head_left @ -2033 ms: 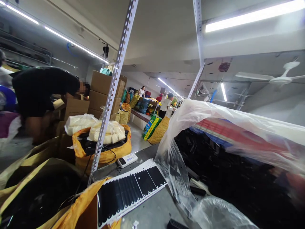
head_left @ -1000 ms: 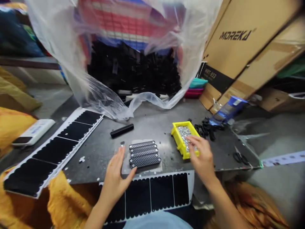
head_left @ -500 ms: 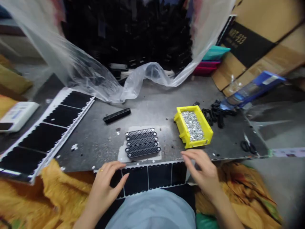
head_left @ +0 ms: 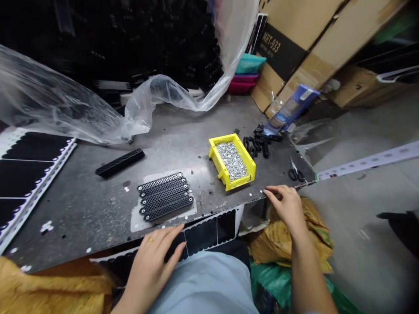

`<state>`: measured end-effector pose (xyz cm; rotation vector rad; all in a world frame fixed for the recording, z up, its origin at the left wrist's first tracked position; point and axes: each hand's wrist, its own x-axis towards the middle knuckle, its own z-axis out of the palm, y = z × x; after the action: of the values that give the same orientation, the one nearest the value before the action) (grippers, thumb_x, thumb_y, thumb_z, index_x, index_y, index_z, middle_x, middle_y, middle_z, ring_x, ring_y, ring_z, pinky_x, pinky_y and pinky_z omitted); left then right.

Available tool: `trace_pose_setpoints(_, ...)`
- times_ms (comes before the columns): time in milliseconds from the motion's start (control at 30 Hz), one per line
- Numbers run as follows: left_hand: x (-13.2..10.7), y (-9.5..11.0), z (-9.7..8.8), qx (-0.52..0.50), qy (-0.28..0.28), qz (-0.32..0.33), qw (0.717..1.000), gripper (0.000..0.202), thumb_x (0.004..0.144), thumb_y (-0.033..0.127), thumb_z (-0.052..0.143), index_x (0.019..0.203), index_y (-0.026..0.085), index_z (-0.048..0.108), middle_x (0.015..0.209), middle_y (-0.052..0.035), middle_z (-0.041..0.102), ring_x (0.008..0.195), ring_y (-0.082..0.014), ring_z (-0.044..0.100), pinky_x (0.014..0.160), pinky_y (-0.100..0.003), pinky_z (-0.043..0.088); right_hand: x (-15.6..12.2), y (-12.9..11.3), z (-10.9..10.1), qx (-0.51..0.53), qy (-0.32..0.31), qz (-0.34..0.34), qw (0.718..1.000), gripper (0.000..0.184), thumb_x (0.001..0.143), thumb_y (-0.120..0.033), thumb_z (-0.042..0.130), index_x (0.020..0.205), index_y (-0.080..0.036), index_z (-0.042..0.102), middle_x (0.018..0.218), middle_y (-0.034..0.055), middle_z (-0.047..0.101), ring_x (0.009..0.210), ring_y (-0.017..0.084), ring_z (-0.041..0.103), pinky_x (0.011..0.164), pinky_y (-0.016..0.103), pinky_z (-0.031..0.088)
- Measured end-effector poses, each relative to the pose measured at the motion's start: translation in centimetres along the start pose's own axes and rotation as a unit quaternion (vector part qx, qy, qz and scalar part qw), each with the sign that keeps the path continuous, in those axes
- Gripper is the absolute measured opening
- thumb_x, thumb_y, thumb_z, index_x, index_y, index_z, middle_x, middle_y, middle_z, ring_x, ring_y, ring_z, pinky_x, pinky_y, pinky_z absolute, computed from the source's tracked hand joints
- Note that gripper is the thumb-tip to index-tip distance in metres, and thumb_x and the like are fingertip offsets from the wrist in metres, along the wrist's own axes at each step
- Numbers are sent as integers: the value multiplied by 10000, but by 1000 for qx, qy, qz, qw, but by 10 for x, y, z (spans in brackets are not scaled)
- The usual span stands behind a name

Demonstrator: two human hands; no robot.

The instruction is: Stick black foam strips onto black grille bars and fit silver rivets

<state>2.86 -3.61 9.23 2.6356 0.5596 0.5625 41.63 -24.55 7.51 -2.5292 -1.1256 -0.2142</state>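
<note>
My left hand [head_left: 156, 257] is over my lap at the table's front edge, fingers stretched out and thumb apart, holding nothing. Under its fingertips lies a sheet of black stickers [head_left: 201, 235]. My right hand [head_left: 285, 204] reaches the table edge to the right, its thumb and fingers bent with a gap between them; I see nothing held. Between it and the scissors [head_left: 296, 172] is a short stretch of table. Several black lattice-patterned plastic bars [head_left: 165, 198] with silver discs at their ends lie side by side. A yellow bin [head_left: 250, 168] of small metal pieces stands right of them.
Another black bar [head_left: 120, 163] lies apart at the left. More black sticker sheets [head_left: 29, 174] cover the table's left end. Behind are a plastic-lined heap of black parts [head_left: 153, 39], cardboard boxes [head_left: 294, 30], a blue holder [head_left: 291, 109] and small black pieces [head_left: 262, 141].
My view has turned to the right, so the table things appear farther left. My right hand has moved rightward along the table edge, past the yellow bin. My left hand remains over my lap.
</note>
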Motion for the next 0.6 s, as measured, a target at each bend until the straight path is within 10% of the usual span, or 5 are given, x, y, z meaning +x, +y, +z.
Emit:
trace_pose_setpoints(400,41,32,20,-80,-53,-28,995,187,1073,257,492,1091,224,675,985,-27,729,878,-191,659,782,-321,465,9,-112,4,114,7,-85,990,162,1004,-349,608,942,-234,704,950,48,738,921,240,596,819,370,397)
trace_pose_setpoints(600,46,31,16,-109,-28,-76,991,173,1069,266,493,1020,227,654,951,-22,722,865,-186,677,779,-311,487,27,-118,9,157,32,-72,984,136,933,-251,646,800,-222,657,789,16,706,786,207,605,788,344,451)
